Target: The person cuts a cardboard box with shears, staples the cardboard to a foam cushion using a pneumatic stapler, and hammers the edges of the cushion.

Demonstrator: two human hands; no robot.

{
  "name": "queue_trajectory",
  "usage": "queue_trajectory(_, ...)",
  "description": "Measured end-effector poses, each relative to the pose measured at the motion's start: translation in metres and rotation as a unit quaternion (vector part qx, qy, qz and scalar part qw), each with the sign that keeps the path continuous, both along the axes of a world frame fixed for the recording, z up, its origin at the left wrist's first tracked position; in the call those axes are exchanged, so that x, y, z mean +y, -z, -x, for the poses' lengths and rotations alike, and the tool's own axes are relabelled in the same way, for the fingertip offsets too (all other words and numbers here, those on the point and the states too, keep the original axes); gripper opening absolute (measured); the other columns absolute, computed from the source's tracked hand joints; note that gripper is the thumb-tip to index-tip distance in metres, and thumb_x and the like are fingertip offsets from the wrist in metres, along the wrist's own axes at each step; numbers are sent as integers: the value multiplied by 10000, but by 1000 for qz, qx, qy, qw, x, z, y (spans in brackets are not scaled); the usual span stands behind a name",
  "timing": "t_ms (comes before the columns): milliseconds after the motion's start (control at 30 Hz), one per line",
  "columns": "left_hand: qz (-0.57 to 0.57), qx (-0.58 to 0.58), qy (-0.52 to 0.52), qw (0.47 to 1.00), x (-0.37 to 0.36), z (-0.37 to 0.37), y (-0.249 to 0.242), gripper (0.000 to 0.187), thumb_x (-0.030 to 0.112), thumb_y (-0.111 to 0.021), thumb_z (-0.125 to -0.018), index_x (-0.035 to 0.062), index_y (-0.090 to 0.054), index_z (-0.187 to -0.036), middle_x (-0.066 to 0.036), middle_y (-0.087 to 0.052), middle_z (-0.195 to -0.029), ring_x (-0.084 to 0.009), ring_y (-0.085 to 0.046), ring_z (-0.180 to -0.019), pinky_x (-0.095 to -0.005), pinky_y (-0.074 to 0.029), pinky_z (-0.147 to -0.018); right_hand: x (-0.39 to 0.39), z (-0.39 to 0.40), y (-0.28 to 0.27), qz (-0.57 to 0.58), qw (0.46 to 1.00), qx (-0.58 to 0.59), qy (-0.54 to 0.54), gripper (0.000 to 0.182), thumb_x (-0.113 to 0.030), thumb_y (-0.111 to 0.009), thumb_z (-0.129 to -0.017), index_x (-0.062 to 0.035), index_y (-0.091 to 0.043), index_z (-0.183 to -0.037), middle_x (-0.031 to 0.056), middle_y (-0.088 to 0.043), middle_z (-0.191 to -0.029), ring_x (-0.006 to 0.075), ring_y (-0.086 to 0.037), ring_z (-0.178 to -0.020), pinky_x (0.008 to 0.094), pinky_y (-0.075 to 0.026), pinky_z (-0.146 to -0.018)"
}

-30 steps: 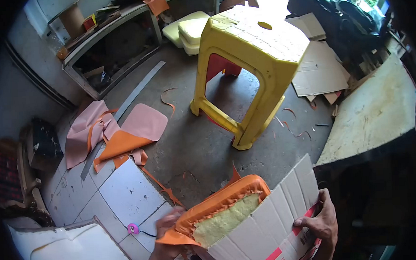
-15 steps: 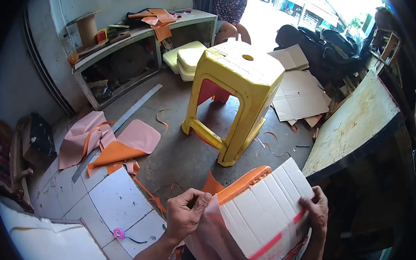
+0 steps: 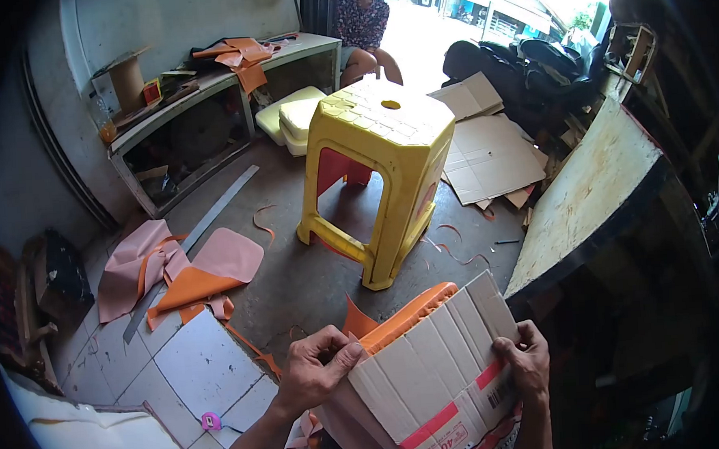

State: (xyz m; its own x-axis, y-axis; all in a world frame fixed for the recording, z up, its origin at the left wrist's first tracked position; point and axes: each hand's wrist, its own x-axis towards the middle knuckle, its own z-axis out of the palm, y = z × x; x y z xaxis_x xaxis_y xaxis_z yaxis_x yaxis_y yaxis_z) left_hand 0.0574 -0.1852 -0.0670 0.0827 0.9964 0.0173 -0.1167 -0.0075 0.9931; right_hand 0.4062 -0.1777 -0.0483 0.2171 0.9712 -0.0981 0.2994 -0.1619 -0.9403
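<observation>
A printed cardboard sheet (image 3: 443, 352) lies in front of me, tilted, with red stripes and lettering on its lower part. Orange vinyl (image 3: 413, 317), gathered in small pleats, is folded along the cardboard's far edge. The vinyl's pale pink backing (image 3: 345, 416) hangs below the left side. At the upper left corner, my left hand (image 3: 322, 365) is closed, thumb against fingers, pinching the vinyl beside the cardboard. My right hand (image 3: 525, 358) is closed on the cardboard's right edge, its thumb on top; the fingers underneath are partly hidden.
A yellow plastic stool (image 3: 375, 142) stands ahead. Orange vinyl scraps (image 3: 188, 284) and a metal ruler (image 3: 212, 208) lie on the floor to the left, with a pink tape measure (image 3: 211, 421) nearer. Flattened cardboard (image 3: 494, 159) lies at right. A person (image 3: 361, 29) sits at the back.
The cardboard has tilted so that more of its printed face shows, and its upper left corner now lies closer to my left hand. The whole view has shifted slightly.
</observation>
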Motion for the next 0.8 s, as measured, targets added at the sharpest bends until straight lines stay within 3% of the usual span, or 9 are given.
queue_trajectory(67, -28, 36, -22, 999, -1, 0, 0, 256, 225, -690, -986, 12, -647, -850, 30, -643, -722, -20, -536, -674, -243, -449, -600, 2, 1, 3, 2, 1000, -21, -6, 290, -191, -795, -848, 0, -612, -967, 36, -644, -854, 94, -613, -748, 263, -514, -691)
queue_trajectory(200, -21, 90, -17, 996, -4, 5, 0, 220, 213, -682, -984, 18, -647, -888, 7, -636, -735, -53, -551, -624, -261, -449, -563, 0, 0, 4, -2, 999, -30, 9, 296, -199, -797, -848, 0, -613, -968, 36, -643, -850, 93, -612, -746, 266, -514, -689)
queue_trajectory(267, -130, 246, -182, 943, -18, -7, -8, 206, 231, -700, -959, 41, -633, -1001, -45, -618, -852, -157, -589, -726, -323, -475, -651, -2, -1, 5, -1, 1000, -26, 13, 304, -203, -801, -847, 3, -615, -971, 36, -642, -844, 91, -610, -744, 264, -511, -689)
queue_trajectory(300, -133, 242, -179, 944, -22, -10, -10, 206, 231, -700, -959, 41, -633, -1001, -45, -618, -852, -157, -589, -726, -323, -475, -651, -2, 0, 3, -3, 999, -29, 18, 304, -203, -801, -847, 3, -615, -971, 36, -642, -844, 91, -610, -744, 264, -511, -689)
queue_trajectory(367, -320, 352, -242, 846, -33, -13, -12, 328, 274, -734, -920, 61, -586, -1121, -102, -569, -1015, -277, -585, -911, -411, -470, -810, -2, 3, -1, -4, 998, -55, 14, 313, -212, -807, -845, 3, -614, -965, 32, -639, -838, 88, -605, -741, 258, -508, -689)
queue_trajectory(400, -293, 329, -215, 872, -38, -14, -14, 429, 305, -771, -887, 62, -555, -1167, -134, -541, -1166, -332, -543, -1054, -474, -418, -942, -1, 3, 0, -1, 998, -53, 16, 314, -213, -807, -846, 5, -615, -964, 29, -637, -836, 85, -600, -737, 254, -506, -689)
queue_trajectory(533, -225, 313, -164, 908, -34, -18, -6, 483, 261, -785, -874, 29, -524, -1207, -174, -519, -1228, -324, -548, -1083, -435, -449, -961, 6, -4, 8, -15, 999, -43, 3, 318, -216, -810, -846, 5, -614, -963, 30, -639, -838, 86, -604, -740, 255, -507, -690)
queue_trajectory(600, -186, 213, -152, 947, -36, -23, 4, 530, 238, -803, -855, 43, -521, -1260, -174, -520, -1244, -319, -552, -1138, -424, -459, -991, 9, -6, 9, -16, 998, -54, -8, 323, -221, -812, -846, 5, -616, -966, 31, -641, -842, 87, -610, -746, 255, -507, -690)
queue_trajectory(800, -201, 228, -146, 942, -36, -29, 8, 577, 177, -792, -858, 76, -504, -1348, -182, -535, -1241, -297, -581, -1156, -410, -475, -994, 18, -5, 6, -8, 998, -58, -10, 339, -239, -814, -847, 8, -621, -976, 29, -643, -833, 87, -616, -744, 257, -509, -687)
